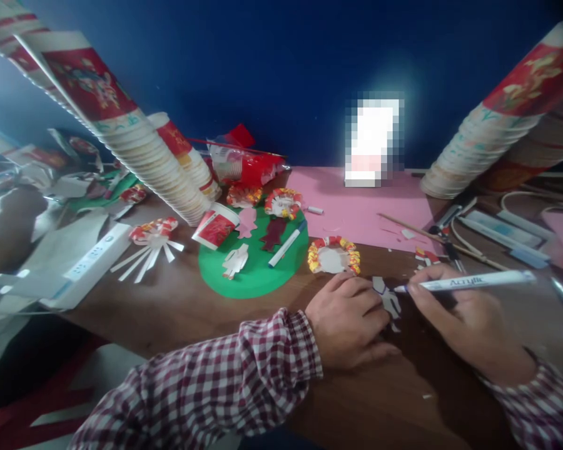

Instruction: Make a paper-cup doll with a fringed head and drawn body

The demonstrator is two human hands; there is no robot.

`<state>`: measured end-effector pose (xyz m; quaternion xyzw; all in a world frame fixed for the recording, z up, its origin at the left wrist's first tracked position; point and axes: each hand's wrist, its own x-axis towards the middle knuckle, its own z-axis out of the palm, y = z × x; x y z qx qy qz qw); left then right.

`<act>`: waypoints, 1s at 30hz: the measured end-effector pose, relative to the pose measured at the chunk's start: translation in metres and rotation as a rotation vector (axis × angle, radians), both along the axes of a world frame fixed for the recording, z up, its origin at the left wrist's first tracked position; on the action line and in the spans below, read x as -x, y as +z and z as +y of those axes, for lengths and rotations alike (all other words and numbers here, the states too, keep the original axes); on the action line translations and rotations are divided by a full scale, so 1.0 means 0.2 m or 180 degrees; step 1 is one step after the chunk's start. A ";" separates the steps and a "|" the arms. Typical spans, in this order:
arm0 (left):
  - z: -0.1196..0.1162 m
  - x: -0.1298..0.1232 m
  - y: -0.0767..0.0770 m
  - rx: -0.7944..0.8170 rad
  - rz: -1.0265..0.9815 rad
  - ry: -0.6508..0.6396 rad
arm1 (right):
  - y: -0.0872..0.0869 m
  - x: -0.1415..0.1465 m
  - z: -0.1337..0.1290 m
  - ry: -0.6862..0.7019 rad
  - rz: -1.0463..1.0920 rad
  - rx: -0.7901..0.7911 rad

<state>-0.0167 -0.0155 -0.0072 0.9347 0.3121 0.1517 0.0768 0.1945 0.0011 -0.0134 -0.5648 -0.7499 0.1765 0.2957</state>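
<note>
Far left, a cup stack (4, 22) is cut off above, another person's arm (16, 215) is blurred, and the white box (96, 259) carries blue marks too small to read. The left hand (349, 322), fingers close together, hides part of 1 white paper cutout (388, 300) on the table (370, 400); whether they grip it, I cannot tell. The right hand (471, 322) has its fingers clamped on 1 marker (478, 282) reading "Acrylic", tip just beside the cutout.
</note>
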 end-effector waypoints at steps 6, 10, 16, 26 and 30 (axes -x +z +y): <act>0.00 -0.01 -0.02 -0.0019 -0.0094 -0.0011 | 0.00 -0.01 0.00 0.0037 -0.0028 -0.0095; 0.00 -0.01 -0.01 0.0053 -0.0174 0.0010 | 0.01 0.00 0.00 0.0061 0.0073 -0.0065; 0.00 -0.02 -0.02 0.0127 -0.0216 0.0000 | 0.01 0.01 0.00 0.0092 0.0294 -0.0080; 0.01 -0.02 -0.02 0.0156 -0.0192 -0.0005 | 0.01 0.01 0.00 0.0148 0.0394 -0.0066; 0.01 -0.02 -0.02 0.0147 -0.0169 -0.0017 | 0.01 0.01 0.00 0.0187 0.0412 -0.0067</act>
